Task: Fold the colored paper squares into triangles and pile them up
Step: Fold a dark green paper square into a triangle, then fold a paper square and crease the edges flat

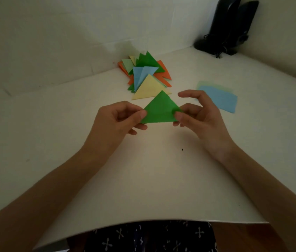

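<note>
While the green triangle is held over the worktop, its long edge is seen to run from side to side nearest the person, with the apex pointed away toward the pile of folded triangles. One lower corner is pinched in the narrow grip of the left hand, the other in that of the right hand. The pile is judged to lie straight ahead, just beyond the apex, about equally near both hands; unfolded squares are seen at the right.
</note>
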A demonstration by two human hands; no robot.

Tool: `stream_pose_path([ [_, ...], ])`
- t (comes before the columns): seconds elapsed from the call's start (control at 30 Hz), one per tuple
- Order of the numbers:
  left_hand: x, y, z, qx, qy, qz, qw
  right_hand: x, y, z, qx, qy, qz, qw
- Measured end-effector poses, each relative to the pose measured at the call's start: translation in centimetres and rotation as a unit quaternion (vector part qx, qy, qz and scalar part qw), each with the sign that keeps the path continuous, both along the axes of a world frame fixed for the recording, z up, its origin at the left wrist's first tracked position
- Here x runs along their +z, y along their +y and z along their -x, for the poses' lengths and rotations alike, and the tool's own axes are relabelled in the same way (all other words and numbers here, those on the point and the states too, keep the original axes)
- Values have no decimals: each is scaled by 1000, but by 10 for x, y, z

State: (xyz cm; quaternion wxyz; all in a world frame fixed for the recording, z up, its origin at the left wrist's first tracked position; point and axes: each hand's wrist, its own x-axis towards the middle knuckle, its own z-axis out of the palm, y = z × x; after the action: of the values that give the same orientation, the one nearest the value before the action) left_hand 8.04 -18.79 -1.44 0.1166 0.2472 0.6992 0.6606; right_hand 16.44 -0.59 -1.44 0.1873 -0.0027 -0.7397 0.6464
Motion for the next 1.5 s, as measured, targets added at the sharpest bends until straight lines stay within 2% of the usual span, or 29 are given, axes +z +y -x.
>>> stream_pose_path([
  [0.2,-7,2,0,11,66,57,996,-5,1,3,-7,-22,-29,999],
  [0.3,-13,3,0,48,158,152,975,-12,3,5,-46,-35,-147,988],
  [0.4,-17,5,-4,74,240,269,930,-19,1,4,-66,-55,-325,942],
  [0.47,-18,6,-7,92,289,342,890,-21,0,4,-77,-56,-397,913],
  [0.53,-19,7,-7,97,320,359,871,-22,-1,5,-94,-46,-452,886],
  [0.67,-20,8,-7,56,379,327,864,-21,-3,5,-146,-9,-561,815],
  [0.73,-20,8,-9,41,372,332,866,-20,-12,4,-150,-32,-569,808],
  [0.83,-19,11,-11,53,350,347,869,-22,-24,6,-140,-116,-560,808],
  [0.93,-20,11,-9,58,368,378,847,-22,-26,5,-139,-160,-575,790],
  [1.17,-25,3,-4,65,362,379,849,-14,9,-15,-163,-253,-532,791],
  [1.23,-26,4,-5,67,363,381,848,-14,15,-21,-173,-225,-548,787],
  [1.27,-25,4,-6,66,362,382,848,-14,14,-24,-168,-173,-562,792],
  [1.37,-23,6,-7,64,363,386,846,-17,-4,-28,-79,-46,-600,795],
  [1.5,-21,-1,-3,55,373,407,832,-22,-13,-32,-21,-82,-588,804],
])
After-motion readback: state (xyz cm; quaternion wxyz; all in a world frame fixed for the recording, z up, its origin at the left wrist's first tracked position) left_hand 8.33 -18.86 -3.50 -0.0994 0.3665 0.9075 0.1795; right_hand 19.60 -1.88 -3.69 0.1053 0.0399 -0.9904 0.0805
